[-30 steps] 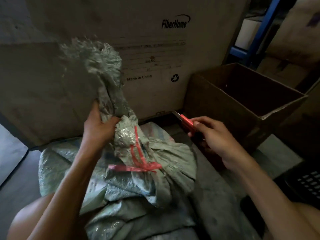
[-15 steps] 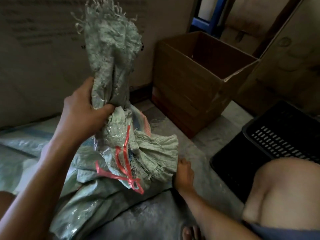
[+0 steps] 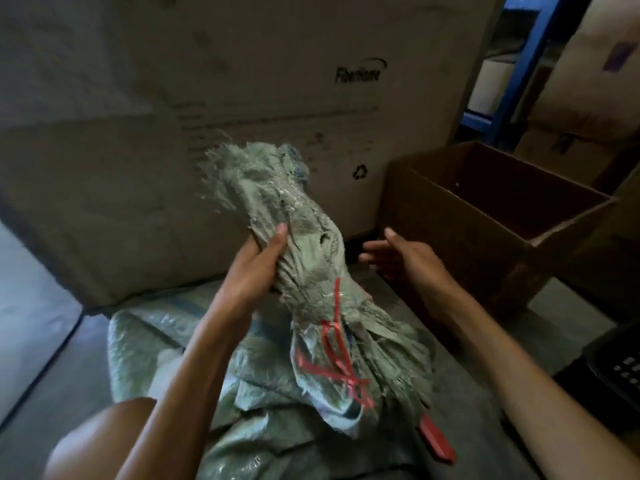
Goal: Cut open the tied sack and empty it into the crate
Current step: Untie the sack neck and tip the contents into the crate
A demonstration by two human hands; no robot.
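My left hand (image 3: 258,271) holds the gathered neck of the sack (image 3: 304,258), with the fingers (image 3: 280,233) wrapped tight around the woven cloth just above the knot. The sack is grey-green; it lies on the floor (image 3: 45,375) between my knees, and its frayed mouth points up toward the big printed carton (image 3: 242,98) behind it. The red string (image 3: 332,355) is wound around the neck below my grip and it looks intact, so I judge that the cutting step is not yet done.

My right hand (image 3: 398,258) is apart from the sack, on its right side, and it holds nothing; the fingers are spread wide and the palm is turned toward the neck. The red cutter (image 3: 437,439) lies on the floor, near the lower right part of the sack and well apart from this hand. I cannot tell if its blade is out.

The black crate (image 3: 620,368) shows only as a corner at the right edge. The open brown box (image 3: 485,237) stands nearer, on the right.

I think the step in hand is preparing the neck for the cut. The next move needs the cutter in the right hand, and the blade must go under the string, away from the left fingers, while the left hand keeps the neck stretched.
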